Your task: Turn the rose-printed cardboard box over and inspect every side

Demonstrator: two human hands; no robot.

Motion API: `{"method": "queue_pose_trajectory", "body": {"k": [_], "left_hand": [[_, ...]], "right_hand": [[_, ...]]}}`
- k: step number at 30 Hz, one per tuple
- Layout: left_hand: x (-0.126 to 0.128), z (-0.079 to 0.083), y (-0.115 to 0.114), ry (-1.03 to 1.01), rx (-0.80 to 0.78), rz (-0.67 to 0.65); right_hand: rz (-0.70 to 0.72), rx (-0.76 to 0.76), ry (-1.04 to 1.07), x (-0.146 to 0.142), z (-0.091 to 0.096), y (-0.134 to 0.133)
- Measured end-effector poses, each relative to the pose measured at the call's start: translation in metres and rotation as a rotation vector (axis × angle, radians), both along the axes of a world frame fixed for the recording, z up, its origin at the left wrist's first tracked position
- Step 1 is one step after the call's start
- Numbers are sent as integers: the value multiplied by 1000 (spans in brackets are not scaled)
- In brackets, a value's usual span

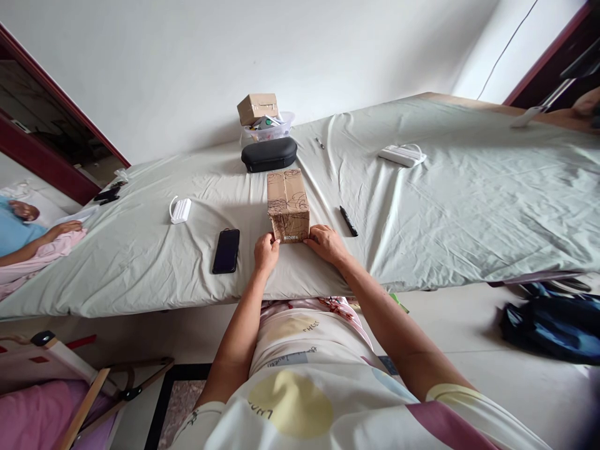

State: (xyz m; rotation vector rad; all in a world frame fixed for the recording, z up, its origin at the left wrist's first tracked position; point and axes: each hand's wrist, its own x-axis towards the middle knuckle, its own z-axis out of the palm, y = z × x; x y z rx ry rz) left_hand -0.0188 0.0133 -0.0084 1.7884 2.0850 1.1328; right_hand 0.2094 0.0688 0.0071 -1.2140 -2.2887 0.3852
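A small brown cardboard box [289, 203], scribbled over with dark looping lines, stands on the cloth-covered table in front of me. My left hand [267, 252] is closed at its lower near left corner. At the opposite near corner, my right hand [327, 242] grips the box low down, thumb toward the near face. Some fingertips are hidden along the box's sides. A black marker [349, 221] lies to the right of my right hand. Left of my left hand is a black phone [225, 251], screen up.
Behind the box sit a black hard case [269, 154] and a plastic basket [276, 131] topped by another carton [257, 108]. White corded blocks lie left [180, 211] and right [402, 155]. A pen [320, 143] lies farther back. Another person's arm [42, 242] rests at the far left.
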Motion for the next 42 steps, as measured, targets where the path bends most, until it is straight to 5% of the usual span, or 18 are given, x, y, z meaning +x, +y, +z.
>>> {"method": "queue_pose_trajectory", "body": {"k": [20, 29, 36, 42], "left_hand": [[2, 10, -5, -29, 68, -18], [3, 6, -7, 37, 163, -101], [-2, -8, -1, 142, 442, -199], [-6, -8, -1, -70, 616, -77]], "right_hand": [[-37, 1, 65, 0, -1, -1], [-91, 52, 465, -1, -6, 1], [-95, 240, 805, 8, -7, 10], [-101, 88, 846, 6, -6, 9]]}}
